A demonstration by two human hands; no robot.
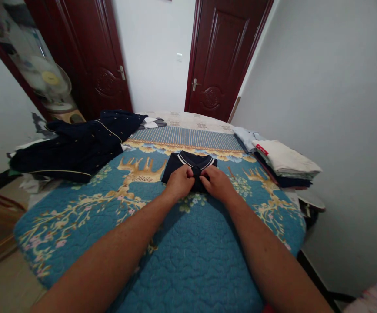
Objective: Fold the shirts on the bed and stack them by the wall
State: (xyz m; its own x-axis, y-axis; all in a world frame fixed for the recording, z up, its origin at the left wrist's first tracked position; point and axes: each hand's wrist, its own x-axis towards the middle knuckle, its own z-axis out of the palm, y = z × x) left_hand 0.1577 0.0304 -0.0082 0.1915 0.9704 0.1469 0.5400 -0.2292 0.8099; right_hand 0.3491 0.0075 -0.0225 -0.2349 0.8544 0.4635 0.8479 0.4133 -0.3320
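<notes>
A small folded navy shirt lies on the patterned quilt cover in front of me, its collar trimmed with white stripes and facing away. My left hand has thumb and fingers pinched on the dark cloth just below the collar's point. Close beside it, my right hand pinches the same shirt from the other side, with a narrow gap between the two hands. A small black part of the garment shows between my fingertips. My palms and wrists hide much of the shirt's near edge.
A blue quilted cover with deer and flowers spreads over the table. Rumpled dark clothes are heaped at the left. A stack of folded clothes sits at the right edge by the wall. Two red-brown doors stand beyond.
</notes>
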